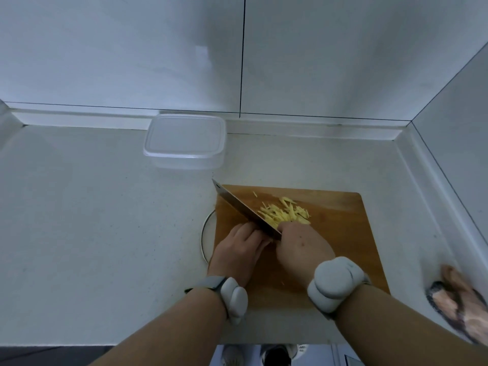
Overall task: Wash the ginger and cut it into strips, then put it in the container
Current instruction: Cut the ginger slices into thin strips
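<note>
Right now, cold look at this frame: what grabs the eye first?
The yellow ginger strips heaped at the middle of the wooden cutting board, with the cleaver slanting across the board's left end. Both hands meet there: the right hand on the cleaver, the left hand beside the blade. Beyond the board, the clear container sits by the wall.

The knife handle is hidden inside the right hand, and a blurred object is cut off at the right edge
</note>
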### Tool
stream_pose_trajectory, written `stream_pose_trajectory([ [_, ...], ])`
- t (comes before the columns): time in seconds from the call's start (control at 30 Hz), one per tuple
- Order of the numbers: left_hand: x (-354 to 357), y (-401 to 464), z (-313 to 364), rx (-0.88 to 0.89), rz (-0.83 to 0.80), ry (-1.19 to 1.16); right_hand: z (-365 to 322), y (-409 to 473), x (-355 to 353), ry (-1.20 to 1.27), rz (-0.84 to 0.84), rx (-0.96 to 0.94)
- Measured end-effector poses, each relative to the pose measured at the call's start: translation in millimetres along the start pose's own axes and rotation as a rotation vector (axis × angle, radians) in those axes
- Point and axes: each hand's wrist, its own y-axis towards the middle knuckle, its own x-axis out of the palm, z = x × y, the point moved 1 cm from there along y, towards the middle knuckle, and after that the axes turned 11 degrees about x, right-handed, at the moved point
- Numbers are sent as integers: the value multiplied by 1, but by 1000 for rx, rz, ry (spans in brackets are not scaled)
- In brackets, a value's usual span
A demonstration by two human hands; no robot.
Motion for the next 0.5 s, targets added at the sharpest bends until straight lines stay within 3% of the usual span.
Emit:
stream_pose_trajectory([
  [0.5, 1, 0, -2, -2, -8, -1, 3, -3, -2, 26, 21, -28],
])
